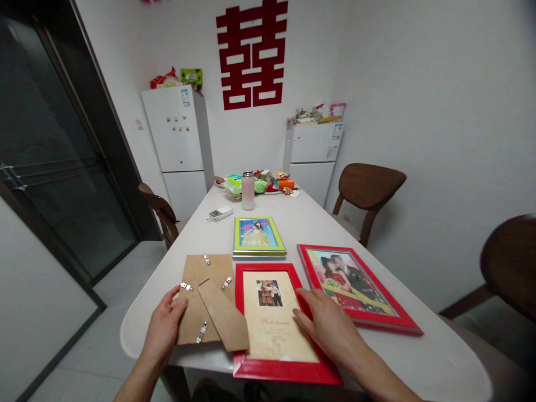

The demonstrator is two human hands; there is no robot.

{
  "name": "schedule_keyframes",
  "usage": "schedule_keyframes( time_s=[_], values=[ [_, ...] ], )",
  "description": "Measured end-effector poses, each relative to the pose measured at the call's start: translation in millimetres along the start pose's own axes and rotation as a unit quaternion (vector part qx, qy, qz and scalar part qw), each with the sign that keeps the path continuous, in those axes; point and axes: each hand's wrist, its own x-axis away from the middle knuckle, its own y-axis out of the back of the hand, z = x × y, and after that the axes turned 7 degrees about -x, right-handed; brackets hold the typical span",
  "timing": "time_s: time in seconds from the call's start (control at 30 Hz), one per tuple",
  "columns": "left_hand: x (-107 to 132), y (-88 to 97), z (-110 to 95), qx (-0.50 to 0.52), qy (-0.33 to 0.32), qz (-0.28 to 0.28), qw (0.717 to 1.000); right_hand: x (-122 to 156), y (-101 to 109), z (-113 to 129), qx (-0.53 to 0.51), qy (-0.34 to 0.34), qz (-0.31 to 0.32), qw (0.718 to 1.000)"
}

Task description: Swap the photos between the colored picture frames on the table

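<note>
My left hand [164,322] pinches the left edge of a brown backing board [190,324], which has several metal clips and a stand leg [226,318] folded out over it. The leg's lower end overlaps a red picture frame [288,370] lying face up at the table's near edge. Inside that frame is a cream insert sheet [274,329] with a small printed photo. My right hand [329,324] rests on the frame's right side, fingers apart, thumb over the sheet. To its right lies a larger red frame with a couple's photo [352,282]. Beyond is a green frame [259,252].
The white table [201,237] also bears a silver-white device [220,213], a pink bottle [248,192] and a heap of snack packets [255,184] at the far end. Wooden chairs [371,178] stand along both sides. Two white fridges [173,139] stand behind.
</note>
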Motion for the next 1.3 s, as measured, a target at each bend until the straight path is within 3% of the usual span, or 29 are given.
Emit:
schedule_keyframes(
  time_s=[0.1, 0.2, 0.33, 0.47, 0.57, 0.63, 0.77, 0.8, 0.87, 1.0, 1.1, 1.2, 1.3],
  values=[
    [-8, 17.9, 5, -0.084, 0.009, -0.013, 0.996, -4, -4, -1, 0.047, -0.028, 0.022, 0.998],
    [-12, 24.8, 10, -0.202, -0.023, -0.008, 0.979, -11, -6, 3, 0.072, -0.035, 0.038, 0.996],
    [-18, 31.0, 11, -0.413, -0.093, -0.026, 0.905, -19, -6, 3, 0.071, -0.036, 0.028, 0.996],
    [-22, 35.5, 7, -0.482, -0.114, -0.040, 0.868, -23, -3, 0, -0.007, -0.036, -0.022, 0.999],
    [-16, 21.3, 2, -0.525, -0.176, -0.065, 0.830, -23, 2, -2, -0.154, -0.070, -0.035, 0.985],
    [-2, -2.3, 0, -0.506, -0.223, -0.054, 0.831, -22, 6, 0, -0.321, -0.114, 0.004, 0.940],
    [39, -69.6, -3, -0.427, -0.295, 0.069, 0.852, -18, 16, 8, -0.592, -0.164, 0.070, 0.786],
    [50, -86.0, -3, -0.409, -0.319, 0.104, 0.849, -16, 18, 10, -0.622, -0.162, 0.070, 0.763],
    [66, -113.4, -3, -0.386, -0.366, 0.150, 0.833, -14, 21, 13, -0.647, -0.147, 0.066, 0.746],
    [77, -138.1, -7, -0.360, -0.449, 0.157, 0.803, -15, 20, 11, -0.600, -0.124, 0.070, 0.787],
    [73, -130.5, -14, -0.333, -0.482, 0.135, 0.799, -22, 14, 2, -0.490, -0.107, 0.047, 0.864],
    [65, -106.1, -21, -0.302, -0.438, 0.048, 0.846, -30, 6, -6, -0.289, -0.078, 0.000, 0.954],
    [55, -73.4, -21, -0.273, -0.332, -0.043, 0.902, -34, -3, -10, -0.120, -0.039, -0.026, 0.992]
  ],
)
